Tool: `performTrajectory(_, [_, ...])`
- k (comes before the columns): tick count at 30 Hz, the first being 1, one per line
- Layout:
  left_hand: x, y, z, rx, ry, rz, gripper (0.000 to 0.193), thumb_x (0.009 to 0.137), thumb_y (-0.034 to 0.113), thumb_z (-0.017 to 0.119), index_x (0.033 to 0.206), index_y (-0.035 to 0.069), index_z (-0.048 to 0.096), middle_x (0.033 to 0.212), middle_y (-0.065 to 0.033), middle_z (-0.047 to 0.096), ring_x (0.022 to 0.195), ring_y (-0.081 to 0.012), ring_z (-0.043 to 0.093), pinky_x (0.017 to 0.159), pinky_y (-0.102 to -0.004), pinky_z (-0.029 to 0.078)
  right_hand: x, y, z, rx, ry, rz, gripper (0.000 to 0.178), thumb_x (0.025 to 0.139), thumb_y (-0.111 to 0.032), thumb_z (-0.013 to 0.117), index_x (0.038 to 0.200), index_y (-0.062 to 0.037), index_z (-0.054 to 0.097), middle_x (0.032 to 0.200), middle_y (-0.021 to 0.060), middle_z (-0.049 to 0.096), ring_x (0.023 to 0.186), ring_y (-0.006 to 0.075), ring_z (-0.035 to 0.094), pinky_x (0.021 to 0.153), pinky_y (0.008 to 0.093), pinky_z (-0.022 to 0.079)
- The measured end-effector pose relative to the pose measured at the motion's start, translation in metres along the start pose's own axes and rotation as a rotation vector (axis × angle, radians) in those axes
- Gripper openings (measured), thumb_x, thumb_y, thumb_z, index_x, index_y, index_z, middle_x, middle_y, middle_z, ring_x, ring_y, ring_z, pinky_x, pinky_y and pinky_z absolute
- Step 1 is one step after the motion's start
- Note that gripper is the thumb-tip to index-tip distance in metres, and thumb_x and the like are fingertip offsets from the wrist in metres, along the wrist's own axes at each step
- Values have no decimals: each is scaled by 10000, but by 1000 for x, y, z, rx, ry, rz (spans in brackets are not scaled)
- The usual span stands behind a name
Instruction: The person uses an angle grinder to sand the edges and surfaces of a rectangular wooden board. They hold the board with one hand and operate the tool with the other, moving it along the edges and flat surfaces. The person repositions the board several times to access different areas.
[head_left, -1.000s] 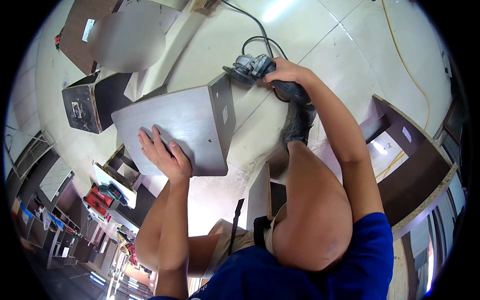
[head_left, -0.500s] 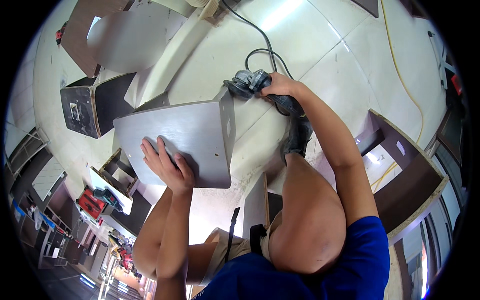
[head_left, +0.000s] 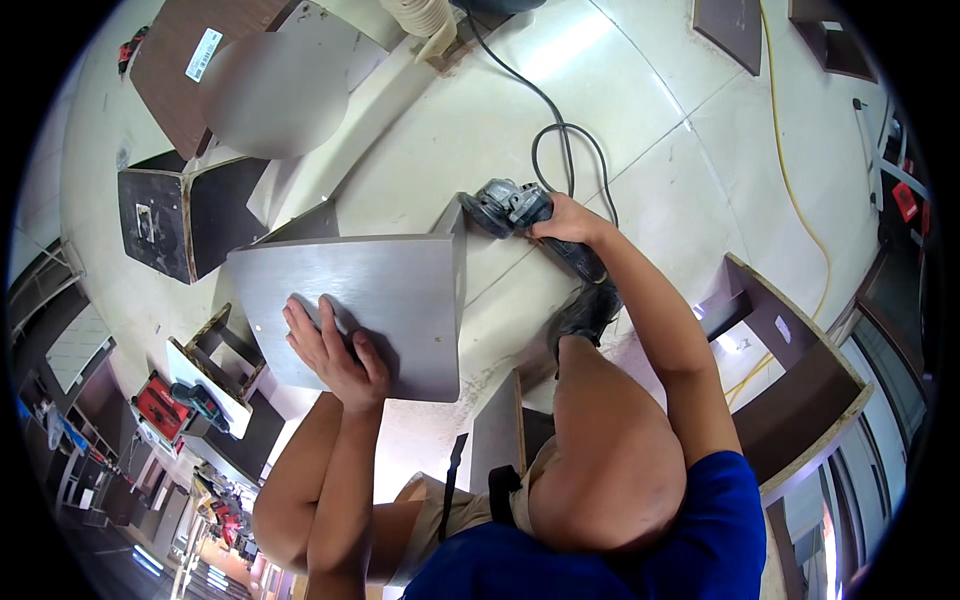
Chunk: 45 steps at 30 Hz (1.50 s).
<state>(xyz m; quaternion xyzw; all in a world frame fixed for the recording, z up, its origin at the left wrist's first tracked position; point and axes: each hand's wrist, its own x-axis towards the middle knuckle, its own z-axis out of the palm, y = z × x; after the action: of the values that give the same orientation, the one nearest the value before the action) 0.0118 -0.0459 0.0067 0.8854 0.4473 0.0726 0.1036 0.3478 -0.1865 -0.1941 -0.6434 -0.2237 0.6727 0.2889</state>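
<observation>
My left hand (head_left: 340, 358) lies with spread fingers on the broad face of a grey box-like cabinet piece (head_left: 415, 295), which stands in front of my legs. An angle grinder (head_left: 528, 207) is in my right hand (head_left: 572, 220), its fingers wrapped round the body. The grinder's disc end points left, close beside the right side panel of the grey piece. From its tail side a black cord (head_left: 538, 92) loops away across the floor. Whether the disc touches the panel I cannot tell.
A dark box (head_left: 158, 222) stands at the left, near brown panels (head_left: 190, 70). An open brown cabinet frame (head_left: 810, 400) is at my right. A cordless drill (head_left: 200, 402) rests near a red case (head_left: 163, 405). A yellow cable (head_left: 790, 180) runs along the right-hand floor.
The whole view has shifted a little, so most things appear lower. My right hand and the grinder sit slightly lower in the picture. The left hand keeps its place on the grey piece.
</observation>
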Motion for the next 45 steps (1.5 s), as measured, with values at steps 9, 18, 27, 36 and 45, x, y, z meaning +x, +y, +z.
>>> performTrajectory(9, [0,-2,2,-23,4,6,555,979,306,408,1475,58,402,1560,-305,245,1456,-496,191,1142,-628,97,12,4,-2,12,-47,86,271,735,-185,735,922,3,682,767,75,700,709,163,652,710,301,510])
performTrajectory(18, [-1,-2,1,-1,4,5,555,985,319,398,1466,43,410,1556,-304,256,1455,-494,195,1141,-629,103,-44,-25,23,16,66,-168,391,658,-164,787,991,4,667,851,77,687,789,153,621,762,304,506])
performTrajectory(27, [-1,-3,0,-30,10,17,556,990,327,399,1465,38,409,1559,-306,246,1455,-498,189,1136,-640,99,-103,-70,-3,157,21,-201,452,664,-135,798,1052,15,622,903,43,671,838,139,608,798,297,495])
performTrajectory(36, [-1,-1,-2,-36,-5,-24,571,937,277,457,1460,48,429,1560,-300,247,1459,-490,188,1144,-630,87,-127,-100,16,37,116,-251,465,650,-111,801,1055,23,616,907,75,677,834,135,594,810,300,491])
performTrajectory(45, [1,-3,-6,-31,-37,-95,613,817,187,535,1410,37,489,1566,-272,253,1465,-465,189,1158,-609,90,-130,-101,42,88,204,-206,363,665,-93,794,980,3,642,868,32,679,776,117,604,739,289,502])
